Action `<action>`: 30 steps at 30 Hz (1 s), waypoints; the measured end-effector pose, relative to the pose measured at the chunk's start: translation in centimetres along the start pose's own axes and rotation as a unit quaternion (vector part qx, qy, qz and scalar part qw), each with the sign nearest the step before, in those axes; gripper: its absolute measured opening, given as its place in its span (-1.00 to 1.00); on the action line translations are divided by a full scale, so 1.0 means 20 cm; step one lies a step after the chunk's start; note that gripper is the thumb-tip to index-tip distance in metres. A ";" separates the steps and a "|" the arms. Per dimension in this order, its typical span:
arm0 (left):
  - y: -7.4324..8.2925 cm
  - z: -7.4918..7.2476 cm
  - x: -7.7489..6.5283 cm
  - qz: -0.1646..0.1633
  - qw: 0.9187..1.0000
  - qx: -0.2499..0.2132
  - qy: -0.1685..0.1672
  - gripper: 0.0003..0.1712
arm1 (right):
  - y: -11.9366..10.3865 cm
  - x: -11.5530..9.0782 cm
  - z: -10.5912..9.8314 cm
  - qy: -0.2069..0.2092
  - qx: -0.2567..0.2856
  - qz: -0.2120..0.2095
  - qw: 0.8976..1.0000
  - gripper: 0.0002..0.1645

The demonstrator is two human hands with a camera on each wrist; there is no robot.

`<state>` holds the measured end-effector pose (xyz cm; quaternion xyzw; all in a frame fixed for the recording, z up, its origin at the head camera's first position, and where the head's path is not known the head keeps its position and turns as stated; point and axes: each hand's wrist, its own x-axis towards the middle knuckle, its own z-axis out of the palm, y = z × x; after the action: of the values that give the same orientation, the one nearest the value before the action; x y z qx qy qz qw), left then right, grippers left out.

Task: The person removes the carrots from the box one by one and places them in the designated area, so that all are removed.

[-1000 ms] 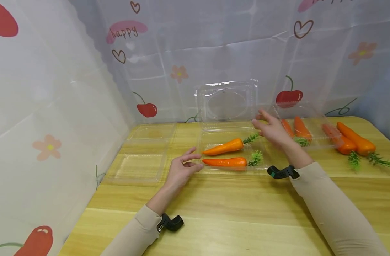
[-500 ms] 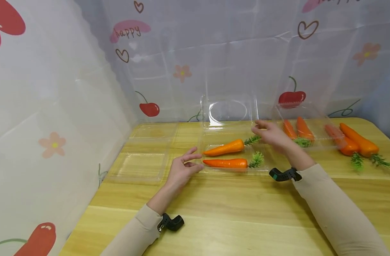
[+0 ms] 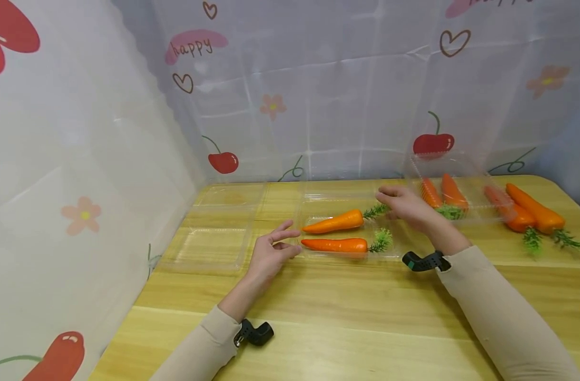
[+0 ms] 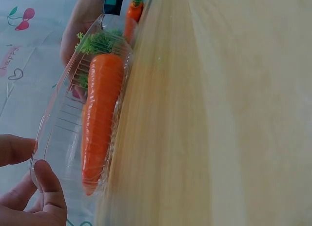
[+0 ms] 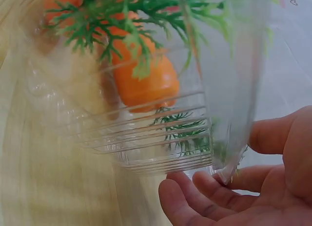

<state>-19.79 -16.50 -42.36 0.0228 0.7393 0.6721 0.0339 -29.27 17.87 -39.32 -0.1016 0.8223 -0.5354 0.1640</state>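
A clear clamshell box (image 3: 385, 255) lies unfolded on the table, two orange carrots with green tops in its base. The rear carrot (image 3: 334, 221) and the front carrot (image 3: 337, 245) both point left. Its see-through lid (image 3: 337, 188) lies back behind the base, very faint. My left hand (image 3: 269, 251) pinches the box's left rim between thumb and fingers; the left wrist view shows this grip beside the front carrot (image 4: 102, 114). At the box's right side, near the hinge, my right hand (image 3: 406, 206) holds the rim, thumb on one side and fingers beneath (image 5: 209, 201).
To the left, another clear box (image 3: 209, 248) stands unfolded. On the right, a clear box (image 3: 480, 209) has carrots (image 3: 453, 191) seen through it, with two more carrots (image 3: 534, 209) by its right end. A printed cloth (image 3: 337, 95) rises behind the wooden table (image 3: 347, 317).
The middle box's lid has gone from standing upright to lying back. My right hand has come slightly lower, onto the right rim. The left hand and both carrots stay in place.
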 end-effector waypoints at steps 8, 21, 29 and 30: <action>0.00 0.01 -0.01 -0.005 1.000 -0.002 0.005 -0.58 | 0.00 -0.01 -0.01 -0.008 0.000 0.001 1.000 -0.19; 0.00 0.03 -0.01 0.006 1.000 -0.010 -0.003 -0.56 | -0.03 -0.05 -0.03 -0.039 -0.019 -0.001 0.999 -0.22; 0.00 0.03 -0.01 0.008 1.000 0.001 0.001 -0.56 | -0.08 -0.09 -0.05 -0.039 -0.123 -0.008 0.992 -0.14; 0.00 0.03 -0.01 0.008 1.000 0.002 0.001 -0.56 | -0.09 -0.10 -0.05 -0.029 -0.158 -0.010 0.987 -0.13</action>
<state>-19.55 -15.90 -42.34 0.0280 0.7407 0.6706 0.0280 -27.81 18.64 -36.96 -0.1501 0.8906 -0.3970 0.1636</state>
